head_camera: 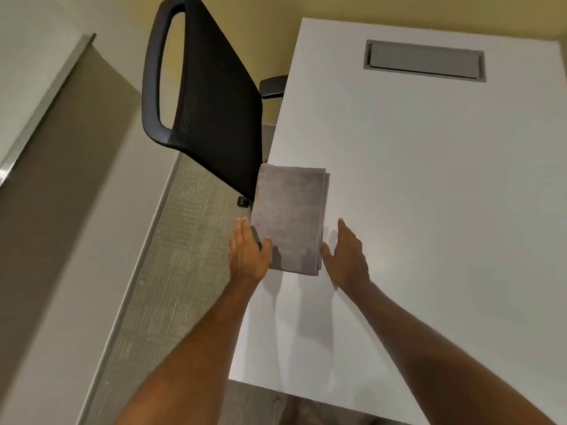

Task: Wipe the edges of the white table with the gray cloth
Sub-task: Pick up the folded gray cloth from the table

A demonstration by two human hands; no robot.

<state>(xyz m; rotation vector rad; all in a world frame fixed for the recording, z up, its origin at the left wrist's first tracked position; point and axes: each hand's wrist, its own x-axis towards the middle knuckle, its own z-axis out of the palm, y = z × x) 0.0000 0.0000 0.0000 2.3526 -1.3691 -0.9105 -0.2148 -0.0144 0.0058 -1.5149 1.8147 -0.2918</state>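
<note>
A folded gray cloth (290, 217) lies flat on the white table (429, 179), its left side flush with or slightly past the table's left edge. My left hand (248, 253) is at the cloth's near left corner, thumb resting on top of the cloth and fingers stretched along the table's edge. My right hand (346, 256) sits at the cloth's near right corner, fingers spread, thumb touching the cloth's side. Neither hand has the cloth lifted.
A black mesh office chair (208, 87) stands close against the table's left edge, just beyond the cloth. A gray cable hatch (425, 60) is set into the far part of the tabletop. Carpeted floor (171, 256) and a wall run along the left.
</note>
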